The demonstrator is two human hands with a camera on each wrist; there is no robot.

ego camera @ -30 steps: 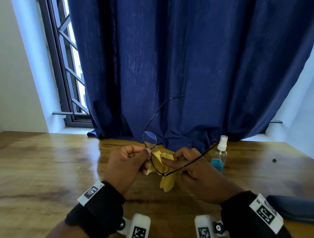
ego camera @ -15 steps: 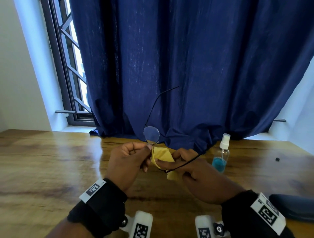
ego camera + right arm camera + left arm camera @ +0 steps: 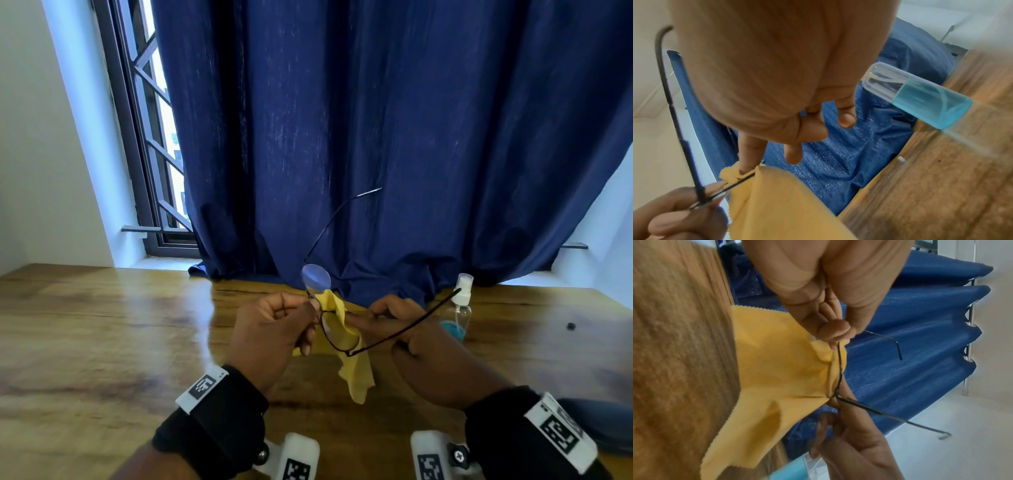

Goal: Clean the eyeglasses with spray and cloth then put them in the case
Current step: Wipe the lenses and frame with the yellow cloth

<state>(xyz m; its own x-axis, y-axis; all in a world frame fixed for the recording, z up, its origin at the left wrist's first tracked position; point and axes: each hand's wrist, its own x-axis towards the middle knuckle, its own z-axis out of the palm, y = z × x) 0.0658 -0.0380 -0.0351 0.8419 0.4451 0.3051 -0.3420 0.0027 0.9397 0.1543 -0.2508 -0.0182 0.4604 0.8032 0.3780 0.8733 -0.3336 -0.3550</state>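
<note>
Thin dark wire eyeglasses [image 3: 315,277] are held up over the wooden table [image 3: 102,342], temples spread. My left hand [image 3: 305,308] pinches the frame near the bridge; its pinch [image 3: 834,331] shows in the left wrist view. One lens stands bare above that hand. The other lens is wrapped in a yellow cloth [image 3: 356,377], which my right hand [image 3: 356,317] pinches against it. In the right wrist view the index fingertip [image 3: 748,165] presses the cloth [image 3: 781,203] at the rim. A small spray bottle [image 3: 460,308] with blue liquid stands upright to the right. The dark blue case [image 3: 606,425] lies at the lower right.
A dark blue curtain [image 3: 376,137] hangs behind the table and bunches on its far edge. A barred window [image 3: 150,137] is at the back left. A small dark speck [image 3: 570,326] lies on the table at the right.
The cloth, bunched up around the lens half a second ago, now hangs longer below it. The glasses have tilted, so the wrapped lens rim and near temple show again.
</note>
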